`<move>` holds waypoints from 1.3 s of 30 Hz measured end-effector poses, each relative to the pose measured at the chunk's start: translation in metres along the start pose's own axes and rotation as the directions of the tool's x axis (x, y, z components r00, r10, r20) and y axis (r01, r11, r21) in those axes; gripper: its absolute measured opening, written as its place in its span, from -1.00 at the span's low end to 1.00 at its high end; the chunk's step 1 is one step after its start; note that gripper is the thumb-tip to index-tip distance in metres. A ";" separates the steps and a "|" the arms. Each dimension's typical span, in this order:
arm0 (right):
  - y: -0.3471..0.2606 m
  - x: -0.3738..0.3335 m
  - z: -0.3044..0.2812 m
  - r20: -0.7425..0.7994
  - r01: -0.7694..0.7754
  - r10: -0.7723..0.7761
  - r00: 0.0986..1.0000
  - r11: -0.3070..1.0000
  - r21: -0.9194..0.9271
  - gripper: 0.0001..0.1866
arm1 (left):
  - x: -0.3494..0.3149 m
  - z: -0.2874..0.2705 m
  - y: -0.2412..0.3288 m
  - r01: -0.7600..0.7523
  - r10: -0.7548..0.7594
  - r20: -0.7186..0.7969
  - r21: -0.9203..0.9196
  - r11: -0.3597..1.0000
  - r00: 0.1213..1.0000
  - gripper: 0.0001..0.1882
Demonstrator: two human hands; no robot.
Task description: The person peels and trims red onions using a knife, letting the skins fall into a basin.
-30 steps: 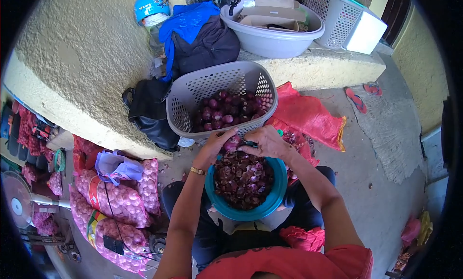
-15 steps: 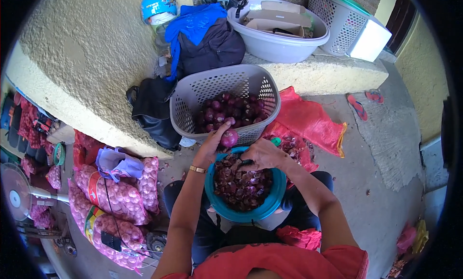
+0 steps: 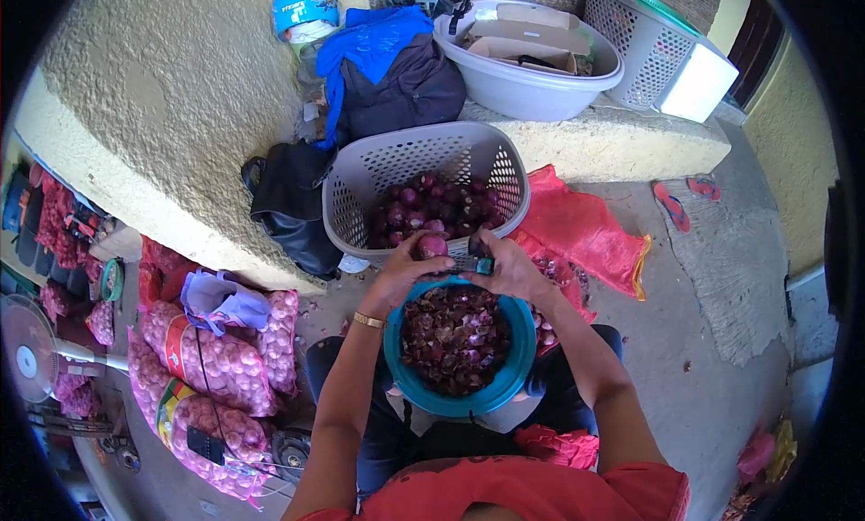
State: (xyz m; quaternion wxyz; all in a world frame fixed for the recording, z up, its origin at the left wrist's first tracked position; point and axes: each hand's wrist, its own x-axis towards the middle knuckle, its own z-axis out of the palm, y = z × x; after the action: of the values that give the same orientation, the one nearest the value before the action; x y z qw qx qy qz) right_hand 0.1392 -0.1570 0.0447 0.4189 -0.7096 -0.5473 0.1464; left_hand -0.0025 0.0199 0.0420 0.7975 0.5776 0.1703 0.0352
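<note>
In my left hand (image 3: 403, 273) is a red onion (image 3: 433, 245), gripped by the fingers above the front rim of the grey perforated basket (image 3: 414, 141). My right hand (image 3: 514, 270) is closed close beside it, around a small green-ended tool (image 3: 485, 266); its kind is partly hidden by the fingers. Inside the basket lies a heap of red onions (image 3: 437, 204). Below both hands, between my knees, a teal basin (image 3: 520, 359) holds many loose onion skins (image 3: 455, 341).
Red mesh sacking (image 3: 586, 233) lies right of the basket. Full onion sacks (image 3: 216, 368) and a purple bag (image 3: 223, 303) stand at left. A black bag (image 3: 293, 205) leans by the wall. On the ledge sit a backpack (image 3: 405, 88) and a grey tub (image 3: 532, 93); slippers (image 3: 671, 205) lie at right.
My right hand has risen from over the skins in the basin to beside the onion. The left hand still holds the onion, its thumb now stretched toward the right hand.
</note>
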 end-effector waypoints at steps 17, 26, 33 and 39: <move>0.006 0.000 -0.004 -0.148 -0.113 0.112 0.983 0.994 0.006 -0.43 | -0.003 0.016 -0.001 -0.517 0.857 -0.028 0.787 0.336 0.514 -0.36; 0.016 -0.003 -0.008 -0.213 -0.297 0.371 0.904 0.903 0.311 -0.39 | 0.040 0.014 -0.015 -0.422 0.581 -0.384 0.423 0.802 0.718 -0.43; 0.023 -0.014 -0.024 -0.168 -0.428 0.469 0.867 0.874 0.231 -0.38 | 0.056 0.025 -0.024 -0.183 0.014 -0.465 -0.319 0.930 0.885 -0.55; 0.023 -0.014 -0.040 -0.206 -0.493 0.604 0.770 0.768 0.408 -0.40 | 0.050 0.034 -0.030 -0.053 -0.141 -0.397 -0.439 0.897 0.907 -0.73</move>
State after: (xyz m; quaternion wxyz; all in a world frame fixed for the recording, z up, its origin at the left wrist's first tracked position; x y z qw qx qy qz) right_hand 0.1757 -0.1877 0.0480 0.5535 -0.7730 -0.2030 0.2344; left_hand 0.0512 -0.0078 0.0115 0.8524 0.3572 0.3382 0.1773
